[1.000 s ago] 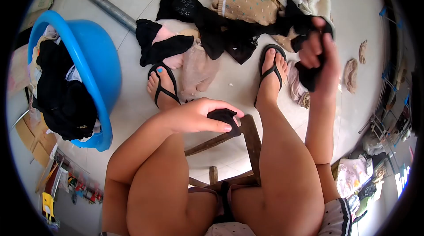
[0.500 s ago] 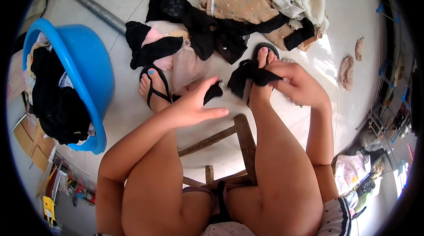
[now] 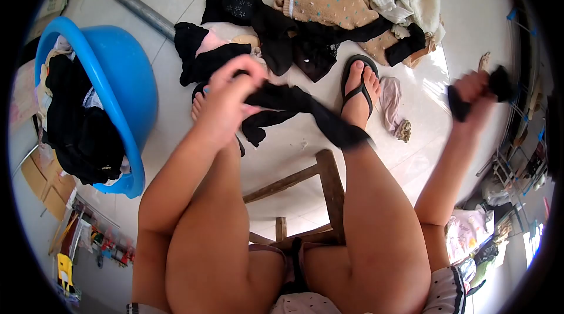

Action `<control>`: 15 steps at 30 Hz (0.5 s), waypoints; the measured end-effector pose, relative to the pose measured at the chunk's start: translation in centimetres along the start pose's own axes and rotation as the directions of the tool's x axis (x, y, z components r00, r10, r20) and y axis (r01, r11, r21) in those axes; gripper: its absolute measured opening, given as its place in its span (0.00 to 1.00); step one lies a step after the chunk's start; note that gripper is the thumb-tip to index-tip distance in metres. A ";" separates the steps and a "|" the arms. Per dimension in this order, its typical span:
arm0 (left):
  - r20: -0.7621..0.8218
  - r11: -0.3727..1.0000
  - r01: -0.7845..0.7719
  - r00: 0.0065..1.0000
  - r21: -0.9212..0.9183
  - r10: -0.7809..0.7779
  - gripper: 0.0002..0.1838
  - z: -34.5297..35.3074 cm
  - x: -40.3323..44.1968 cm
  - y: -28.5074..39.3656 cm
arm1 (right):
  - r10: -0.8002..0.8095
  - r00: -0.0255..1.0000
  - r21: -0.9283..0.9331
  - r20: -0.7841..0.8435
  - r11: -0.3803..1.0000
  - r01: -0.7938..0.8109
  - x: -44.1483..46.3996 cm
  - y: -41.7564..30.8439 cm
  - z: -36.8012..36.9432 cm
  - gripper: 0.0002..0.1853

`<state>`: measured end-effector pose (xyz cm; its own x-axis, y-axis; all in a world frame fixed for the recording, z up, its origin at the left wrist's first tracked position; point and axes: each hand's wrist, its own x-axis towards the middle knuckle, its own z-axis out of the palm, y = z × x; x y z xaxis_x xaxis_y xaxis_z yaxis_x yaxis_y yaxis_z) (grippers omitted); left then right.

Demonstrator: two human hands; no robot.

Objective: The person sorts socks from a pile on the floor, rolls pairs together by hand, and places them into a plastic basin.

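Observation:
My left hand (image 3: 226, 96) is closed on a long black sock (image 3: 305, 108), which swings out toward my right knee and is blurred. Out to the right, my right hand (image 3: 474, 89) grips another black sock (image 3: 501, 83), with dark cloth showing on both sides of the fist. Beyond my feet lies a spread of socks: black ones (image 3: 273, 38), a tan dotted one (image 3: 329, 8) and a white one (image 3: 390, 4). A pale sock (image 3: 390, 102) rests beside my right sandal.
A blue basin (image 3: 126, 73) full of dark clothes stands at the left. A metal pole (image 3: 129, 0) lies behind it. Between my legs is a wooden stool (image 3: 332, 196). Wire racks (image 3: 511, 114) and bags (image 3: 470, 232) line the right side.
My left hand has moved up and closed on a long black sock. My right hand has swung from near my right foot out to the far right, still holding black cloth.

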<state>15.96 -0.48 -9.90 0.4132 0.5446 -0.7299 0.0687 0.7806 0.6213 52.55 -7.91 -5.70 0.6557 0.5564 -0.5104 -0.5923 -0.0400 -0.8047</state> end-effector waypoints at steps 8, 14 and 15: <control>0.041 0.967 0.051 0.998 -0.249 -0.042 0.23 -1.1 -1.0 -1.6 | -0.211 0.971 -0.366 0.108 0.900 0.236 -1.5 -2.0 0.3 0.06; -0.212 0.857 -0.208 0.916 0.471 0.339 0.26 -2.8 1.7 -3.0 | 0.471 0.698 -0.836 0.539 0.202 0.510 -0.9 7.6 0.5 0.09; -0.231 0.776 -0.204 0.882 0.597 0.411 0.28 -3.9 1.8 -3.5 | 0.505 0.697 -0.856 0.510 0.215 0.471 -1.1 8.0 0.4 0.10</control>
<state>12.96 -1.02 -14.54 0.1824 0.8718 -0.4546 0.5112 0.3108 0.8013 46.91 -8.56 -11.42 -0.0806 0.7905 -0.6071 0.5821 -0.4571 -0.6724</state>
